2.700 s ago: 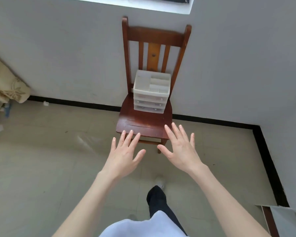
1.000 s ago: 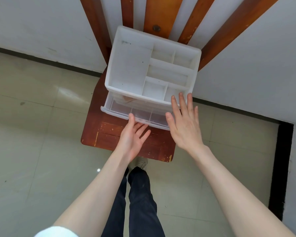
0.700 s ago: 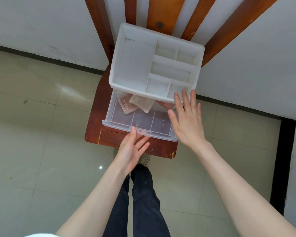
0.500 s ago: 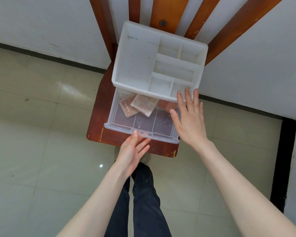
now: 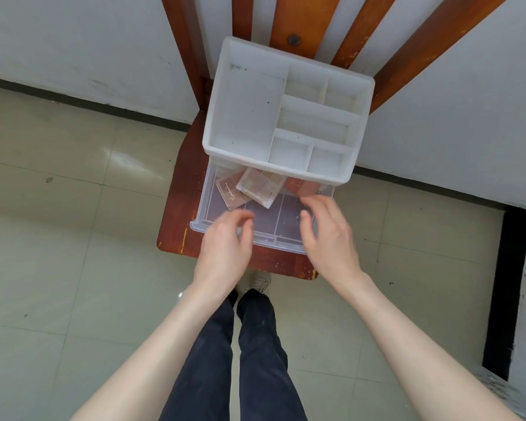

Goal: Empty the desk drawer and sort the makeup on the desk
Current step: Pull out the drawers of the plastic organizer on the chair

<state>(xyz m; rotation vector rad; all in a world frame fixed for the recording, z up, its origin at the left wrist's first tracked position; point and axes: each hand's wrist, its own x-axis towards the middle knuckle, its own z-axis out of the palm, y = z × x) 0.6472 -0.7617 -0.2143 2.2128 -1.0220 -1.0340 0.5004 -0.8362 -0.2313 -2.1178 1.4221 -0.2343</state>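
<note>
So there's a white plastic organizer (image 5: 246,110) sitting on a wooden chair (image 5: 176,214), and its clear top drawer (image 5: 208,205) is pulled out over the seat's front edge. Three makeup palettes sit at the back of it — a pale one (image 5: 260,186) lying partly over a pinkish one (image 5: 230,192), plus a reddish one (image 5: 304,187) to the right. Left hand (image 5: 225,247) and right hand (image 5: 328,238) both hover over the drawer front, fingers curled loosely and apart, holding nothing.
</note>
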